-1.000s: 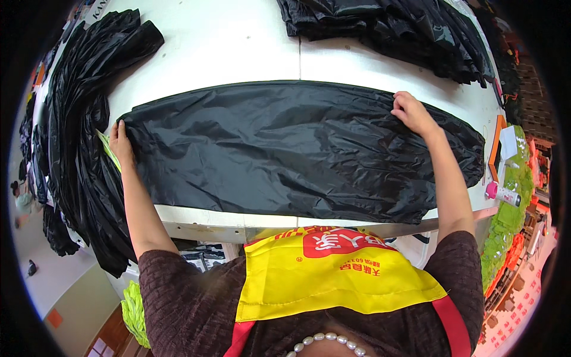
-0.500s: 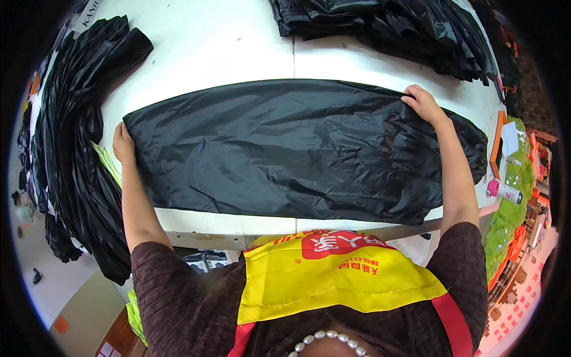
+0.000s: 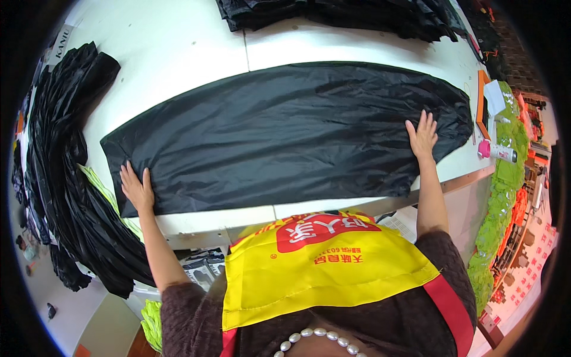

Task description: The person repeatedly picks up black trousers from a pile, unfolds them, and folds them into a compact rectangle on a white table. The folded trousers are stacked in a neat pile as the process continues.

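A long piece of thin, shiny black fabric [image 3: 267,131] lies spread across the table in front of me. It is wide and straight-edged at the left and narrows to a puckered end at the right. My left hand [image 3: 137,185] rests flat on its near left corner, fingers spread. Toward the puckered end, my right hand [image 3: 423,137] lies on the cloth with its fingers stretched out. Neither hand grips the fabric. Small creases run through the cloth, mostly near the right end.
A heap of black fabric [image 3: 59,154] hangs over the table's left edge, with lime-green cloth [image 3: 98,187] beside it. Another black pile [image 3: 339,18] lies on the far side of the white table [image 3: 178,65]. A pink-capped bottle [image 3: 498,151] and bright green material [image 3: 505,178] are at the right.
Both hands have let go of the fabric's edges and come nearer to me, now flat on top of it. The cloth looks smoother. The whole view has shifted and tilted slightly.
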A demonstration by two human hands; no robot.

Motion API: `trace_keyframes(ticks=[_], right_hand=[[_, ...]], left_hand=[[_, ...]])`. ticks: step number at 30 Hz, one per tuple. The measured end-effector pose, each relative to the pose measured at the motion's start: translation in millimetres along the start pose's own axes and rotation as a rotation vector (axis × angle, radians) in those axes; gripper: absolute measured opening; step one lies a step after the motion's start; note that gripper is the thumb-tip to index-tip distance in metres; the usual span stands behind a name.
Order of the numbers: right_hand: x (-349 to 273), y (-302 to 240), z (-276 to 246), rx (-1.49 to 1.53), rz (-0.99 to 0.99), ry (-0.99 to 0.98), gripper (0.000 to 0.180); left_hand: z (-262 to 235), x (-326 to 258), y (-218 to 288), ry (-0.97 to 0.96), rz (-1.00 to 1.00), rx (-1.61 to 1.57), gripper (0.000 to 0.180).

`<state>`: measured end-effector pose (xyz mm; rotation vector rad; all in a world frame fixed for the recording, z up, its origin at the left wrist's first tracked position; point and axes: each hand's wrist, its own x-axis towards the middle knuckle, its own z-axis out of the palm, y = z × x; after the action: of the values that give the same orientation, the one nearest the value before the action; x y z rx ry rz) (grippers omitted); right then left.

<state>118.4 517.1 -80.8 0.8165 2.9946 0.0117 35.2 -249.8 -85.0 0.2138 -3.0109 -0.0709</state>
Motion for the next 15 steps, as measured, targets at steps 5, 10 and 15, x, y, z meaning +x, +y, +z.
trace_keyframes(ticks=[5, 10, 15], right_hand=[[0.2, 33.6, -24.7, 0.383, -0.293, -0.029, 0.064], [-74.0, 74.6, -62.9, 0.079, -0.605, 0.181, 0.074], [-71.1, 68.7, -48.7, -0.026, -0.617, 0.276, 0.069]], left_hand=[[-17.9, -27.1, -9.4, -0.012, 0.105, -0.328, 0.058], [-73.7, -113.9, 74.5, -0.059, 0.631, -0.278, 0.056], [-46.1, -114.7, 73.1, -0.036, 0.662, -0.127, 0.051]])
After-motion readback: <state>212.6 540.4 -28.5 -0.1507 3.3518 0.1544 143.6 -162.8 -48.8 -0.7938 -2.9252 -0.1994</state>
